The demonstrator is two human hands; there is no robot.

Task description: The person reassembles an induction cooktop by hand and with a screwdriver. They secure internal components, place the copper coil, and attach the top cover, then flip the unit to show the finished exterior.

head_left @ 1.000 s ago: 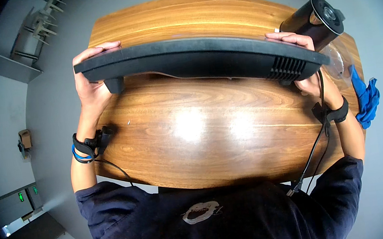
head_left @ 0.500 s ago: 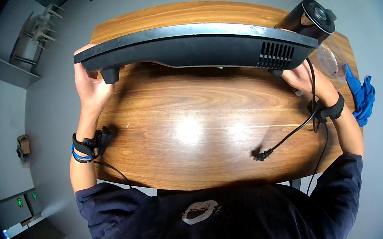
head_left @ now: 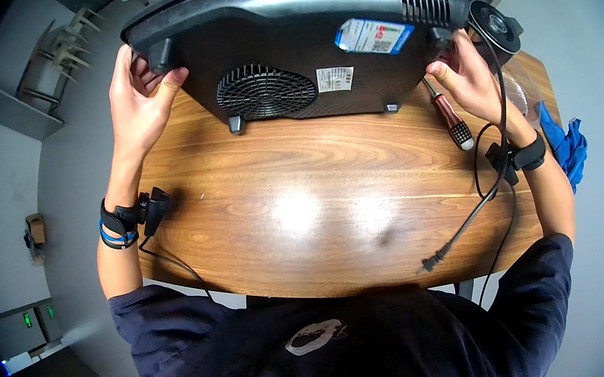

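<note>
Both hands hold up a black induction cooker, tilted so that its underside faces me. On that underside are a round fan grille, two stickers and short feet; a slotted vent runs along its raised side. My left hand grips the left end, thumb beside a foot. My right hand is closed on the right end, its thumb on the bottom edge and its other fingers partly hidden. The cooker's power cord hangs past my right wrist, plug end low over the table.
On the wooden table, a red-and-black-handled screwdriver lies beside my right hand. Behind that hand stand a black cylindrical appliance and a clear plastic thing. A blue cloth hangs at the right edge. Both wrists wear strapped devices with cables.
The cooker has been raised and tipped back, bringing its underside, grille and stickers into sight. The screwdriver has come into view. The plug has swung slightly nearer me.
</note>
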